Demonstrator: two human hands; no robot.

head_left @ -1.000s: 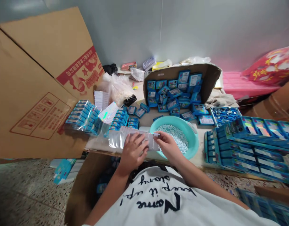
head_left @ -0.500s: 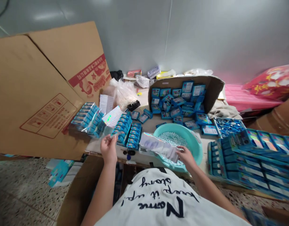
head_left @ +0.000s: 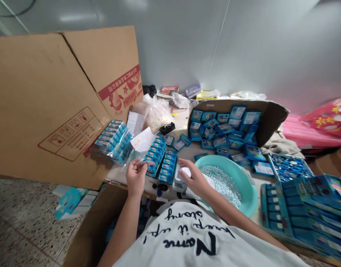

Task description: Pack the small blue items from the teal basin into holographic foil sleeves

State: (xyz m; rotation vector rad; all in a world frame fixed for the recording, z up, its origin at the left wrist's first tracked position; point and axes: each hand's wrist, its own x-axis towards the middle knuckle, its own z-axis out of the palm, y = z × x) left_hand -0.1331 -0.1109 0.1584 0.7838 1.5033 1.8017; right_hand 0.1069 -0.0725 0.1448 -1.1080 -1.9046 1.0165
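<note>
Pinching a thin grey strip, the left hand had its fingers pressed together; the right hand had its fingers spread over white packaging beside a round teal plastic basin of pills.

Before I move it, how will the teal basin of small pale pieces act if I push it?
The basin looks like thin plastic, so it probably feels fairly light and its rim may flex. The loose pale pieces lie heaped inside, so they would likely shift and slide, and could spill if it tips.
</note>
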